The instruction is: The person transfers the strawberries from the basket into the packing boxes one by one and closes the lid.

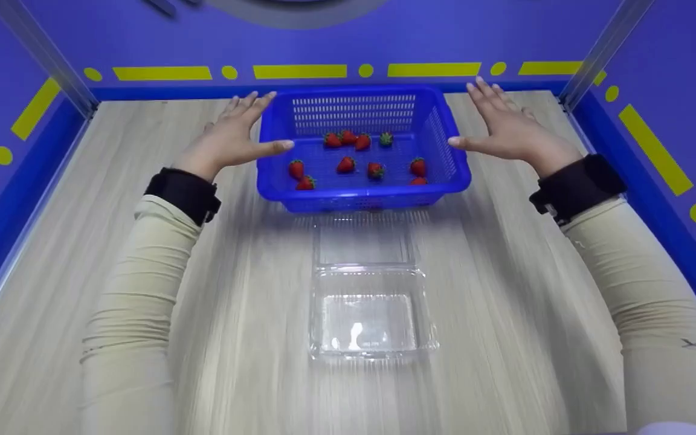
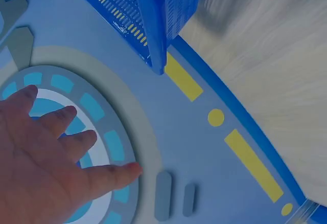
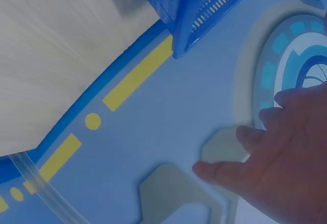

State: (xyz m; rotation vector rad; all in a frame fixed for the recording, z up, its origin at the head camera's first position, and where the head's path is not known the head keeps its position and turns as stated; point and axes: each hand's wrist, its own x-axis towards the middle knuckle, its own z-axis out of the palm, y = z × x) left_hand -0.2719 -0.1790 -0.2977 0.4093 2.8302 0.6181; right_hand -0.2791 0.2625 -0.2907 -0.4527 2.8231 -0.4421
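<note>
Wall panels point(image 1: 299, 42), blue with yellow bars and dots, stand at the back and at both sides; the wrist views show on the back panel a round emblem point(image 2: 92, 107) with pale-blue segments, of which the head view includes only the grey lower edge. Worktop point(image 1: 251, 374), pale and wood-grained, bears two containers in line, one beyond the other. Basket point(image 1: 363, 193), blue plastic with slotted walls, stands near the back panel and contains the strawberries point(image 1: 345, 164); its interior appears in the head view, whereas each wrist view shows one end of it from outside. Box point(image 1: 369, 314), clear plastic, lies unfolded on the near side of the basket, its farther half reaching the basket's front; only the head view includes it. Left hand point(image 1: 227, 136) and right hand point(image 1: 511, 133) flank the basket, fingers extended and spread, gripping nothing. In the head view the left thumb overlaps the rim and the right thumb lies at the opposite rim; whether either touches cannot be told. Of the fruits, ten show, red with green leaves: four towards the back, two at front left, two near the middle, two at front right, the nearest partly hidden by the rim
</note>
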